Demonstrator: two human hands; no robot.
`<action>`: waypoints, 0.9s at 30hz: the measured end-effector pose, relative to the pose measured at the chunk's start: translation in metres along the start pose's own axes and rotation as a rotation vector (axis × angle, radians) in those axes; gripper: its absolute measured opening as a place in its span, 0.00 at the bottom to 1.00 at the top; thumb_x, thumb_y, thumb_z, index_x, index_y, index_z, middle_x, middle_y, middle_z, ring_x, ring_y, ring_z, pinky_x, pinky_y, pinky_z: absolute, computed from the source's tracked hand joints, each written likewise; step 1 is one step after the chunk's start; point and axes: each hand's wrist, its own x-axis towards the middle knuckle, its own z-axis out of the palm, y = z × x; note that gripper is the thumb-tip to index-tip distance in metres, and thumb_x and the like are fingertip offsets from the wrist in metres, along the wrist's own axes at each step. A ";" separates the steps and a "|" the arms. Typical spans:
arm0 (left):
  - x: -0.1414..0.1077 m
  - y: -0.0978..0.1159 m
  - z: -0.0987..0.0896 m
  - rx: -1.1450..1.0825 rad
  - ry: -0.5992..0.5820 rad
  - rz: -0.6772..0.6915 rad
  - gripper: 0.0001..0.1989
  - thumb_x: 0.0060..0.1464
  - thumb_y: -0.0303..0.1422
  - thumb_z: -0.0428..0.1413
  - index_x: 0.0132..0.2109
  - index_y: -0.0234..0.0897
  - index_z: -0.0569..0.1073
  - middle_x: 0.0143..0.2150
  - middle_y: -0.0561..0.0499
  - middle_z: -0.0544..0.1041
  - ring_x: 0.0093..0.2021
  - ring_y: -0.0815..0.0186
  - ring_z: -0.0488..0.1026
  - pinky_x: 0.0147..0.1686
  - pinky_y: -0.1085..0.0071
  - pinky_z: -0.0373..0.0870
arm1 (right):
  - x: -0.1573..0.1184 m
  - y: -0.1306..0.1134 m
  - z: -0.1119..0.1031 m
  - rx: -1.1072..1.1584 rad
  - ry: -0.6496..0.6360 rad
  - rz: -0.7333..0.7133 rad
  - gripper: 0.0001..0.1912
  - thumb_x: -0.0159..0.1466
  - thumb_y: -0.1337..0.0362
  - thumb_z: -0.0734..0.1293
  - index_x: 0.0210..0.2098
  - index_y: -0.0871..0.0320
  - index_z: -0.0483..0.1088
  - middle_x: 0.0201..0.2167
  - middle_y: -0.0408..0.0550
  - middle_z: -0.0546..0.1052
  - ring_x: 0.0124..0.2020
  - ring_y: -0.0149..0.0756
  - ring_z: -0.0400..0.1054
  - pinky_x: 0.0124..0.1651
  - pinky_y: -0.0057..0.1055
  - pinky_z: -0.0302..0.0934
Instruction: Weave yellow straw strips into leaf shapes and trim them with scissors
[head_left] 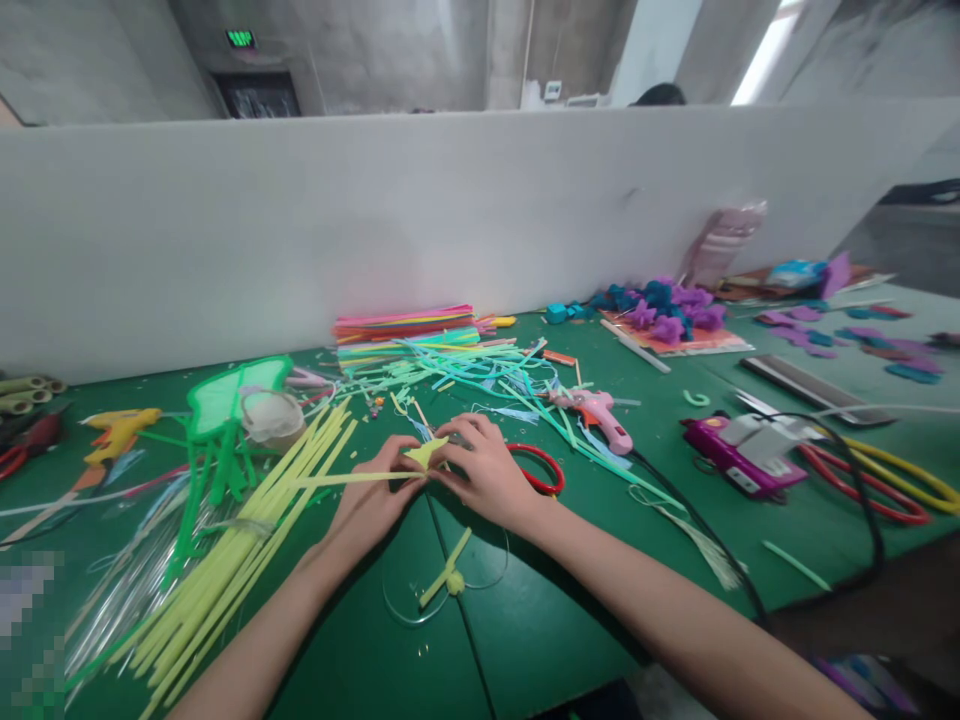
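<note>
Both hands meet over the middle of the green table. My left hand (379,490) is closed on a yellow strip (341,480), whose long end points left. My right hand (484,470) pinches a small yellow folded piece (427,453) at the strip's other end, its fingertips close to those of my left hand. Below them on the table lies a short yellow strip with a small knot-like piece (454,580) and a thin clear loop. To the left spreads a bundle of yellow strips (247,560).
Red-handled scissors (538,470) lie just right of my right hand. A pink glue gun (600,415) with a black cable is beyond them. Green and pink strips (405,335) are piled behind. A purple device (742,460) sits right, a yellow glue gun (120,435) left. A white partition (300,220) stands behind.
</note>
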 end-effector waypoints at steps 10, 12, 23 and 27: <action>-0.001 -0.007 -0.007 0.109 -0.024 0.087 0.05 0.56 0.36 0.56 0.35 0.42 0.76 0.42 0.52 0.81 0.44 0.60 0.76 0.47 0.66 0.69 | 0.000 0.009 0.007 0.148 -0.005 0.172 0.02 0.61 0.65 0.69 0.31 0.56 0.73 0.45 0.51 0.72 0.51 0.44 0.59 0.53 0.45 0.56; -0.003 -0.011 -0.008 0.057 -0.033 0.058 0.04 0.54 0.35 0.58 0.34 0.41 0.76 0.49 0.49 0.79 0.50 0.58 0.75 0.52 0.62 0.67 | 0.000 0.010 0.008 0.170 -0.003 0.193 0.02 0.60 0.66 0.70 0.30 0.57 0.73 0.45 0.51 0.71 0.51 0.44 0.59 0.54 0.45 0.56; -0.003 -0.017 -0.015 -0.009 -0.017 0.064 0.06 0.52 0.35 0.59 0.30 0.40 0.73 0.56 0.45 0.75 0.61 0.55 0.66 0.63 0.50 0.55 | -0.002 0.015 0.006 0.231 0.033 0.238 0.03 0.57 0.68 0.71 0.27 0.57 0.73 0.47 0.51 0.69 0.53 0.44 0.59 0.57 0.45 0.54; -0.003 -0.018 -0.022 -0.018 0.004 0.060 0.07 0.50 0.36 0.61 0.28 0.39 0.74 0.61 0.43 0.69 0.59 0.54 0.67 0.60 0.52 0.59 | -0.003 0.016 0.005 0.237 0.050 0.261 0.04 0.57 0.68 0.72 0.27 0.57 0.73 0.49 0.50 0.68 0.55 0.45 0.58 0.58 0.47 0.52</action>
